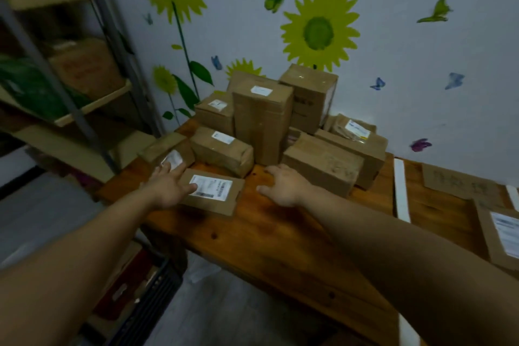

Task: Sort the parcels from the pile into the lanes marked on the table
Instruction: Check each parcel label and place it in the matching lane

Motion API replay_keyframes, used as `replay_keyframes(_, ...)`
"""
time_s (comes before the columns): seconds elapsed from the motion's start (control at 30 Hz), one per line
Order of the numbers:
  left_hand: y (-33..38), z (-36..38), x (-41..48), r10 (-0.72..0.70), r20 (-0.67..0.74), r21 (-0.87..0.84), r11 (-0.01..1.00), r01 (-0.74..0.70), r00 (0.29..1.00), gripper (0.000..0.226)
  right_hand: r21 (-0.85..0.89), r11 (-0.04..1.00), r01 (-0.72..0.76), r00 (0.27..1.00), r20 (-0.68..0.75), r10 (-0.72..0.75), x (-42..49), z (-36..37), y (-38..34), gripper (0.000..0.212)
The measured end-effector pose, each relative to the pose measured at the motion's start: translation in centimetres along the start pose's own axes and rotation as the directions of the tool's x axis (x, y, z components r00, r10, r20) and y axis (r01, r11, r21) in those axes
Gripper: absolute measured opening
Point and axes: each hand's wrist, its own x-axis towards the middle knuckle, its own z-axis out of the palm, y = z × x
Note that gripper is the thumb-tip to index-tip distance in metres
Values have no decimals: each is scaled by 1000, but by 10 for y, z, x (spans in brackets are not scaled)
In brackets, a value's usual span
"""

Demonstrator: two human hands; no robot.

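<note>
A pile of brown cardboard parcels (264,121) stands at the far left end of the wooden table (280,233), against the wall. A flat parcel with a white barcode label (222,199) lies at the front of the pile. My left hand (168,187) reaches over that parcel's left end with fingers spread, touching or just above it. My right hand (283,185) hovers with relaxed fingers over bare wood between the flat parcel and a long box (323,166). It holds nothing. White tape strips (401,191) mark lanes to the right.
A cardboard sign (460,181) lies in the lane beyond the tape, and a labelled parcel (500,236) lies at the right edge. A metal shelf unit (70,87) with boxes stands on the left. A dark crate (157,292) sits on the floor below.
</note>
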Motion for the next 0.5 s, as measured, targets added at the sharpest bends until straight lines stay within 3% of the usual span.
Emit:
replay_keyframes(0.13,-21,10,37,-44,54,-48,998,46,998,75,45,999,18,1000,11,-19,52,23,-23,61)
replay_keyframes(0.27,-36,21,78,-53,119,-127,989,68,991,78,129,990,-58,994,98,46,102,51,-35,47)
replay_keyframes(0.4,-67,54,123,-24,215,-311,946,92,976,96,358,923,-144,986,131,103,122,87,-41,44)
replay_keyframes(0.5,-65,59,124,-2,274,-476,869,137,962,70,489,837,-246,968,170,185,123,105,-48,51)
